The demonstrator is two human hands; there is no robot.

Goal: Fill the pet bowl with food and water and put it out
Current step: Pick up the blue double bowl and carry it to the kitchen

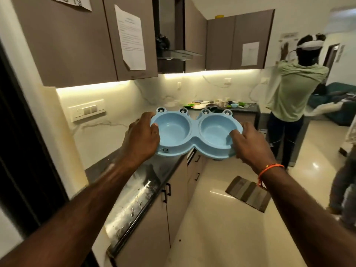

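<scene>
The blue double pet bowl (194, 133) is held up in the air over the edge of the dark counter (134, 193), both of its round wells empty. The left hand (141, 140) grips its left end, thumb hooked over the rim. The right hand (250, 143) grips the right end, fingers curled into the right well. A striped mat (248, 192) lies on the glossy floor below. Another person (294, 93) in a green shirt stands at the far counter.
</scene>
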